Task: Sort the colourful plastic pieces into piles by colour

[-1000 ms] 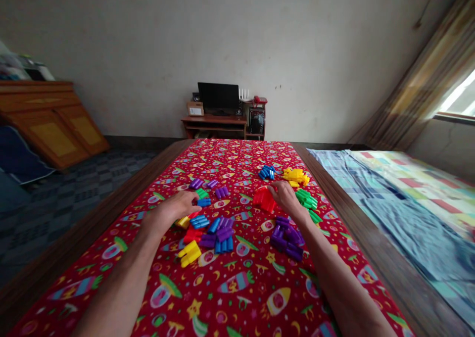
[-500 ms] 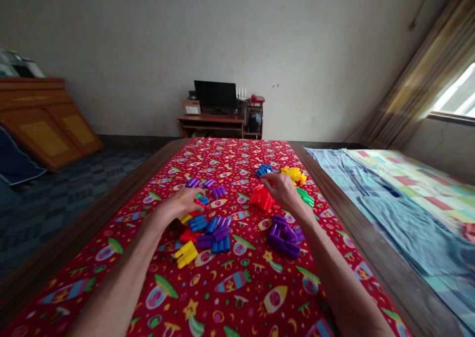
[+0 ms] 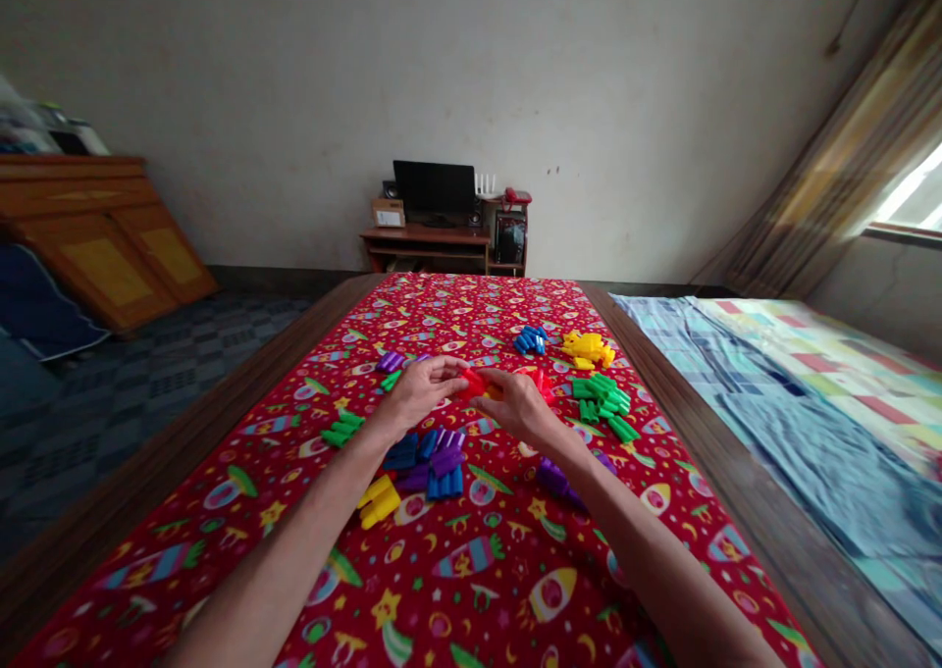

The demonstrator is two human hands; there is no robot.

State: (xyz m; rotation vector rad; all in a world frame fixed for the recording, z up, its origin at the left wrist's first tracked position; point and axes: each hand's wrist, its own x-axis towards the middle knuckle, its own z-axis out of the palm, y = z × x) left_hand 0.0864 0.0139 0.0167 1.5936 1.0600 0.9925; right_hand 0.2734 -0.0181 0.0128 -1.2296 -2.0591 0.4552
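My left hand [image 3: 428, 391] and my right hand [image 3: 521, 408] meet over the middle of the cloth, fingers closed on a red plastic building block [image 3: 473, 384] between them. The fingers partly cover it. A small yellow patch shows beside the block, and I cannot make out what it is. Behind my right hand lie more red blocks [image 3: 543, 384], partly hidden. Under my left forearm is a mixed heap with blue blocks [image 3: 444, 483], purple blocks [image 3: 446, 455] and a yellow block [image 3: 378, 501]. Purple blocks [image 3: 557, 479] lie partly behind my right forearm.
Farther right sit groups of blue blocks [image 3: 531, 339], yellow blocks [image 3: 589, 348] and green blocks [image 3: 603, 395]. Green blocks [image 3: 342, 429] and a purple block [image 3: 390, 361] lie at left. A red patterned cloth [image 3: 471, 570] covers the table, with a bed [image 3: 810, 433] alongside.
My left hand has moved right from the mixed heap, carrying a red block. My right hand has come left from near the blue group to meet it. The view has shifted slightly.
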